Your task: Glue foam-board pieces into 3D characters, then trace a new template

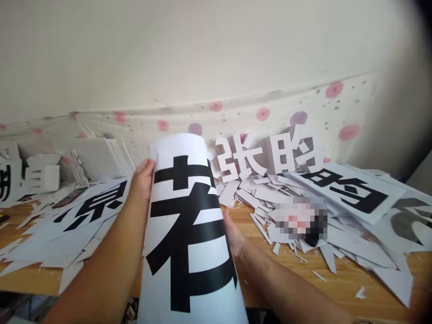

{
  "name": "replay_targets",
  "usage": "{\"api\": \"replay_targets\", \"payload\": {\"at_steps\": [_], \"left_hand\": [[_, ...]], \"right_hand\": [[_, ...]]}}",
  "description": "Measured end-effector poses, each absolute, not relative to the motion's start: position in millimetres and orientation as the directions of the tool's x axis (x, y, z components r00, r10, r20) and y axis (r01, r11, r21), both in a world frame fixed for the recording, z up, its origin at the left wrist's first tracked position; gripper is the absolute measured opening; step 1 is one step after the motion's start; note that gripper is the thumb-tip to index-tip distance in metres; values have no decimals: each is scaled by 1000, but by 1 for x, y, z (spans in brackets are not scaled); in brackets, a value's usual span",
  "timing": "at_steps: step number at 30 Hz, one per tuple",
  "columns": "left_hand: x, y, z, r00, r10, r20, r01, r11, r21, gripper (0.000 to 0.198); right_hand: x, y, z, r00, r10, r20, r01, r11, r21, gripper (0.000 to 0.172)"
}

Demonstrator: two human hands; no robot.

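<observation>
I hold a large white sheet (189, 234) printed with a big black character, bowed upward in the middle of the view. My left hand (142, 180) grips its upper left edge, fingers curled over the paper. My right hand (233, 236) is under the sheet's right side, mostly hidden by it, and only the palm and wrist show. The sheet hangs over the front edge of a wooden table (337, 279).
White cut-out characters (268, 155) stand against a flowered cloth (303, 108) at the back. Printed sheets (351, 189) lie right, another printed sheet (91, 207) left. Paper offcuts (256, 198) litter the table. A stack of white boards (97, 157) leans at back left.
</observation>
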State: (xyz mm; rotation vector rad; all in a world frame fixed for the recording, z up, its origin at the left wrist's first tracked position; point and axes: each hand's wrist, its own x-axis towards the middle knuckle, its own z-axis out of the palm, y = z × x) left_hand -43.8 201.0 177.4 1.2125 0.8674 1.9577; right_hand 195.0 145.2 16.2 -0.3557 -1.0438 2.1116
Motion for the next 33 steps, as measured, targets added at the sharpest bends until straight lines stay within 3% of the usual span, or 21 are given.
{"api": "replay_targets", "payload": {"at_steps": [3,7,13,18,24,30,33], "left_hand": [[-56,220,133,-343,878,335,-217,-421,881,50],[-51,228,87,-231,959,166,-241,-222,945,52],[-8,225,21,39,995,-91,-237,98,967,50],[0,227,-9,26,996,-91,-278,94,956,52],[-11,233,-1,-2,1000,22,-325,-22,946,57],[-10,233,-8,69,997,-36,-225,51,973,49],[-9,234,-5,-25,999,-23,-160,19,987,46]], "right_hand": [[234,162,27,-367,929,40,-538,-177,-824,59],[305,190,36,-223,975,7,-452,-97,-887,39],[343,210,8,-80,996,-25,-266,-46,-963,27],[339,217,-13,-55,998,-6,-126,-13,-992,27],[344,217,-17,-16,996,83,-78,81,-994,36],[344,222,-26,182,973,139,45,133,-990,31],[348,220,-24,287,934,211,151,174,-973,26]]}}
